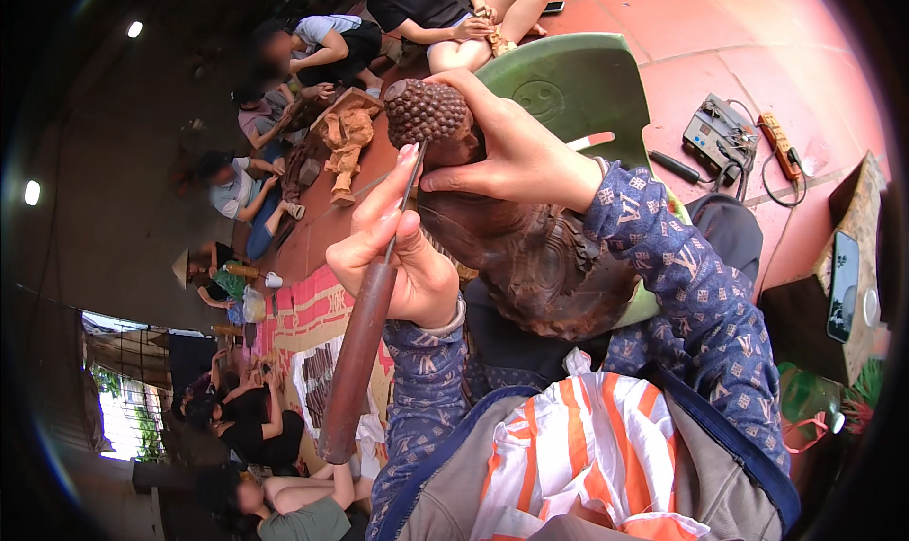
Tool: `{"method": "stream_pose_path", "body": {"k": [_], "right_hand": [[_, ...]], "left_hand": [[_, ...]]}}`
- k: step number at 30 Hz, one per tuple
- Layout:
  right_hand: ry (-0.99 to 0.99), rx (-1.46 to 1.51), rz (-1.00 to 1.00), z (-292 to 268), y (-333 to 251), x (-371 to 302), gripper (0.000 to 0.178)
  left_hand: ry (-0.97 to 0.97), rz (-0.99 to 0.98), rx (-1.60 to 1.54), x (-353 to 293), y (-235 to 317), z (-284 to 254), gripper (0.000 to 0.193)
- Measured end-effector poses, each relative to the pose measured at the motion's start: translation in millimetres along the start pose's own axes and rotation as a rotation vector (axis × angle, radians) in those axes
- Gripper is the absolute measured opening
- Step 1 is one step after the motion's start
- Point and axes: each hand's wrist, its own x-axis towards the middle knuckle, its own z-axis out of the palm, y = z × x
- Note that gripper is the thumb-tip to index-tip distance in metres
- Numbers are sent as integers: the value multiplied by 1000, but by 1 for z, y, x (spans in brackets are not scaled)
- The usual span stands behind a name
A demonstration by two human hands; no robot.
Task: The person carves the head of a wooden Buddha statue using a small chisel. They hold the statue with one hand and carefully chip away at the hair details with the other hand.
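A dark brown carved wooden statue (540,266) lies tilted across my lap, its rounded head (426,110) covered in small curl-like bumps. My right hand (525,143) is wrapped round the side of this head, thumb below and fingers over the top. In my left hand (417,271) is a slim carving tool (356,366) with a long reddish-brown wooden handle. Its thin metal shaft runs up between my fingers and its tip meets the head just under the bumps. My left fingertips rest close to the carved curls. The far side of the face is hidden by my right hand.
Behind the statue stands a green plastic seat (615,87). To the right are a grey control box (720,134), a black handpiece (674,167), an orange power strip (779,145) and a phone (842,285) on a wooden block. Several people sit leftward, near a pale carved figure (347,143).
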Motion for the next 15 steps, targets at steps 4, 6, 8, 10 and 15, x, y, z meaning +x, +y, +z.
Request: {"method": "stream_pose_path", "body": {"k": [4, 6, 8, 10, 15], "right_hand": [[12, 104, 113, 5, -3, -4, 70], [-5, 107, 157, 5, -4, -6, 72], [2, 56, 124, 6, -3, -6, 71], [11, 59, 113, 8, -2, -6, 72], [99, -30, 20, 11, 5, -7, 71]], "left_hand": [[13, 105, 64, 1, -7, 4, 24], [15, 104, 68, 0, -6, 5, 25], [8, 122, 116, 1, -3, 4, 25], [10, 140, 147, 1, -3, 5, 25], [41, 187, 139, 0, -9, 11, 24]]}}
